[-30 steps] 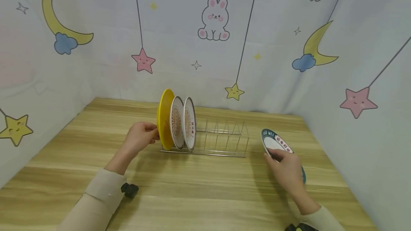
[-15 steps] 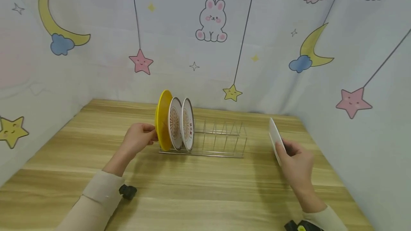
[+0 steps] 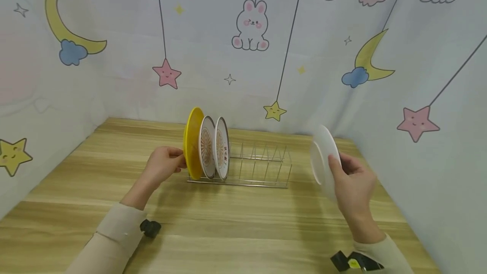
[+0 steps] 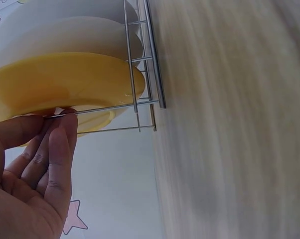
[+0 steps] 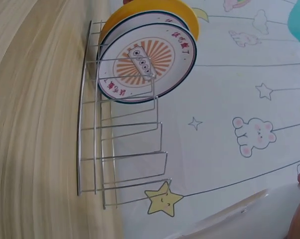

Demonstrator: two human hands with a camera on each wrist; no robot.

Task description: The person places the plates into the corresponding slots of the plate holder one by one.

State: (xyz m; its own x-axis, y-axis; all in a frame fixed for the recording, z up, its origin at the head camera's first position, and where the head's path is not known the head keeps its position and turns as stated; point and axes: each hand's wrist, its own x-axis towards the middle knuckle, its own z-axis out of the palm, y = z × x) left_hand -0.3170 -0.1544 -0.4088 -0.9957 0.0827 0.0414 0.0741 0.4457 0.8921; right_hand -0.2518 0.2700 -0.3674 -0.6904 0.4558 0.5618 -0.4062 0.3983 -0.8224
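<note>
A wire dish rack (image 3: 262, 185) stands on the wooden table. At its left end stand a yellow plate (image 3: 193, 151) and two white patterned plates (image 3: 206, 147), all upright on edge. My left hand (image 3: 163, 165) pinches the rack's left end wire (image 4: 97, 109) between thumb and fingers, close beside the yellow plate. Off the rack's right end, my right hand (image 3: 357, 187) holds a white plate (image 3: 323, 155) up on edge above the table. Its plain underside faces the rack. Only a white edge of this held plate (image 5: 254, 214) shows in the right wrist view.
Several wire slots (image 5: 135, 159) make up the rack's right part. A white cloth (image 3: 213, 54) printed with stars, moons and rabbits hangs behind and at both sides of the table (image 3: 228, 231). Black wrist devices (image 3: 151, 228) sit on both sleeves.
The right hand has turned the held plate from its teal-rimmed printed face to its white underside, raising it slightly. The left hand stays at the rack's end.
</note>
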